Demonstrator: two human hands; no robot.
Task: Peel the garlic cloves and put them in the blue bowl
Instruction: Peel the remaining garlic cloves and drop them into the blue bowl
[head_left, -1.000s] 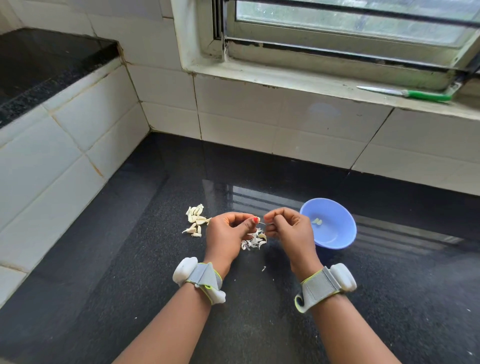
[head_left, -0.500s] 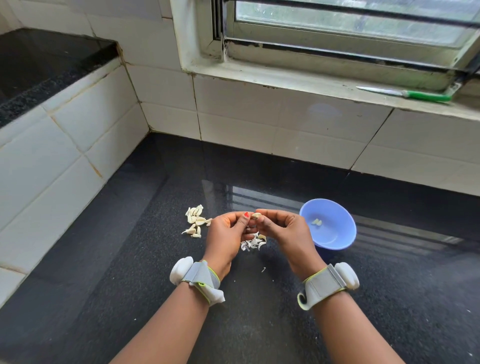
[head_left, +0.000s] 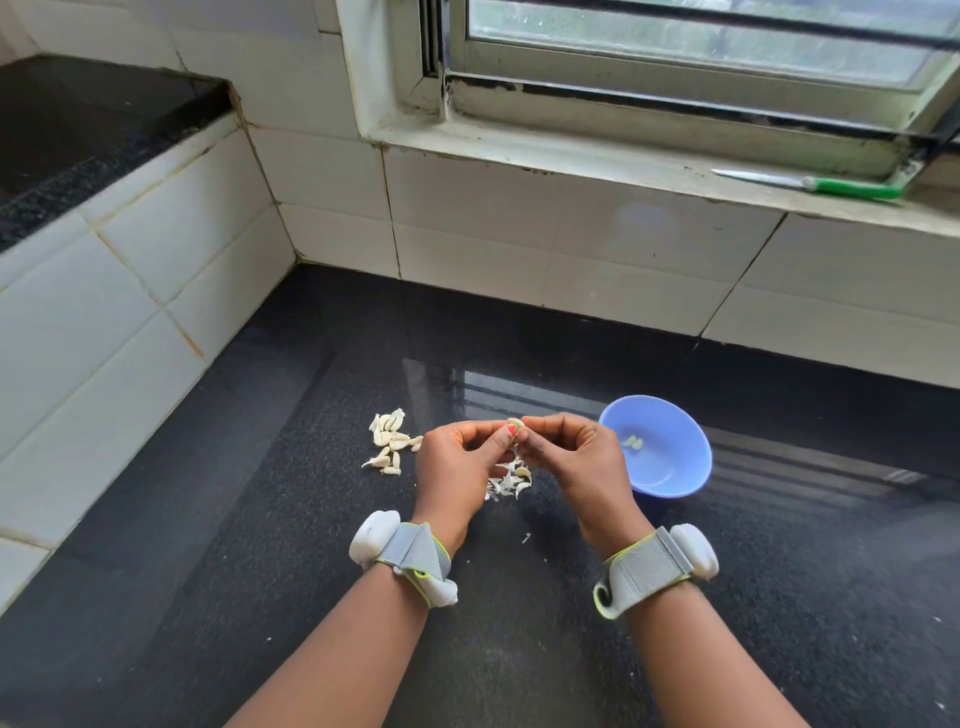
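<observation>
The task looks early: the blue bowl (head_left: 655, 447) near the black counter's (head_left: 260, 519) back edge holds a couple of peeled cloves (head_left: 632, 442), while left hand (head_left: 457, 467) and right hand (head_left: 571, 457) both pinch one garlic clove (head_left: 515, 423), and the unpeeled pile (head_left: 389, 441) lies to the left.

Black speckled granite counter (head_left: 260, 519), glossy, reflects the window bars. White glazed tile walls (head_left: 519, 244) at back and left. Metal-framed window (head_left: 675, 62) over pale sill (head_left: 571, 156); green-handled knife (head_left: 810, 183) on sill. Raised black slab (head_left: 78, 119) far left. Daylight.
</observation>
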